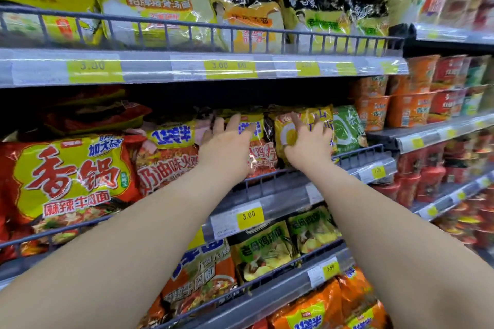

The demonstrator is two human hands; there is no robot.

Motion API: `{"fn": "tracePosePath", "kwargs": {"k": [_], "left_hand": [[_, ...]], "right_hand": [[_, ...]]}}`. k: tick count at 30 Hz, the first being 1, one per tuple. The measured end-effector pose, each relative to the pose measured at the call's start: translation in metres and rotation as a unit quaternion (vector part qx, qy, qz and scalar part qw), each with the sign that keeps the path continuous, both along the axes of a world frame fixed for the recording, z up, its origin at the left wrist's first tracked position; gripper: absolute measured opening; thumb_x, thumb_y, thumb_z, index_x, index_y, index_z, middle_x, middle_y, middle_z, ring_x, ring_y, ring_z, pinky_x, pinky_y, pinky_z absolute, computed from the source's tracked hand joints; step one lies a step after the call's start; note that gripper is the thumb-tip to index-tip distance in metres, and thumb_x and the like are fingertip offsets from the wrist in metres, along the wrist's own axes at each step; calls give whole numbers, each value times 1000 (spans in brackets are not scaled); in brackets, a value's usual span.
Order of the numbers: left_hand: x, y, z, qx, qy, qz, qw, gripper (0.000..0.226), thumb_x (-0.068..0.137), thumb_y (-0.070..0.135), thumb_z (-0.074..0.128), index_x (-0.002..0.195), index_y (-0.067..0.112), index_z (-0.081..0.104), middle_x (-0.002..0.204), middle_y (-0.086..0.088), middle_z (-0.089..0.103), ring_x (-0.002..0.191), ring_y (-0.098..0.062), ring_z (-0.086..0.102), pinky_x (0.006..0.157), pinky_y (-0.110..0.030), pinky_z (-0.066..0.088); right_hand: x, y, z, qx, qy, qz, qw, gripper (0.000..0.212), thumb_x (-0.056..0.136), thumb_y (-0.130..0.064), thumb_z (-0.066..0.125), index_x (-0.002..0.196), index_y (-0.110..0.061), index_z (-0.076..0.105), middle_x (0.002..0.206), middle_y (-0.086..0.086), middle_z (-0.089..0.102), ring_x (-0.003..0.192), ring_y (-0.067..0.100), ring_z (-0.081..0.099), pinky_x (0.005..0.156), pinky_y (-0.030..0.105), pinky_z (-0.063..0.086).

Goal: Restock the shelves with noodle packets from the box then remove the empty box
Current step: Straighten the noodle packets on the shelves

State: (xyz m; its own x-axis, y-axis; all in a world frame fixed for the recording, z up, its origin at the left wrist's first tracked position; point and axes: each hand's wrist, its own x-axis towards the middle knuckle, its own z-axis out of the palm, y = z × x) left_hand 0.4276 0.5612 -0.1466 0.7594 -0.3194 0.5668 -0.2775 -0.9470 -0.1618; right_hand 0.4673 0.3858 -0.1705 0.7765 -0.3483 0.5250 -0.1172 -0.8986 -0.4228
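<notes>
Upright on the middle shelf (291, 196), face out and long axis vertical, just behind the wire rail (361, 153): a red-and-yellow noodle packet (258, 151), touching a yellow packet (284, 133) on its right, with a green packet (347, 128) next along. Pressed from the front by the left hand (227, 145), fingers straight and spread over the top edge, gripping nothing. Much the same with the right hand (307, 145) on the yellow packet: fingers splayed flat across the face, thumb low, no plain curl round anything. Directly ahead of each palm, then, and deeper into the shelf: one packet per hand, left nearer the red-and-yellow one, right nearer the yellow. Probably the step of seating and squaring the front row, so a push straight back along the shelf's depth rather than sideways; some risk of tipping the tall packets backward if pushed only at the top. Further out: a large red packet (66, 176) to the left, cup noodles (409, 109) to the right, a yellow price tag (249, 215) below. No sight of the box, so no telling how much stock remains.
</notes>
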Motion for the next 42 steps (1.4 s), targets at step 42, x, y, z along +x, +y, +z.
{"fn": "tracePosePath", "kwargs": {"k": [42], "left_hand": [[-43, 46, -48, -187, -118, 337, 915, 88, 76, 67, 57, 146, 26, 23, 156, -10, 9, 136, -40, 15, 106, -60, 19]], "right_hand": [[-13, 57, -19, -92, -68, 230, 966, 83, 80, -66, 50, 147, -45, 6, 158, 10, -6, 142, 43, -1, 108, 68, 6]]}}
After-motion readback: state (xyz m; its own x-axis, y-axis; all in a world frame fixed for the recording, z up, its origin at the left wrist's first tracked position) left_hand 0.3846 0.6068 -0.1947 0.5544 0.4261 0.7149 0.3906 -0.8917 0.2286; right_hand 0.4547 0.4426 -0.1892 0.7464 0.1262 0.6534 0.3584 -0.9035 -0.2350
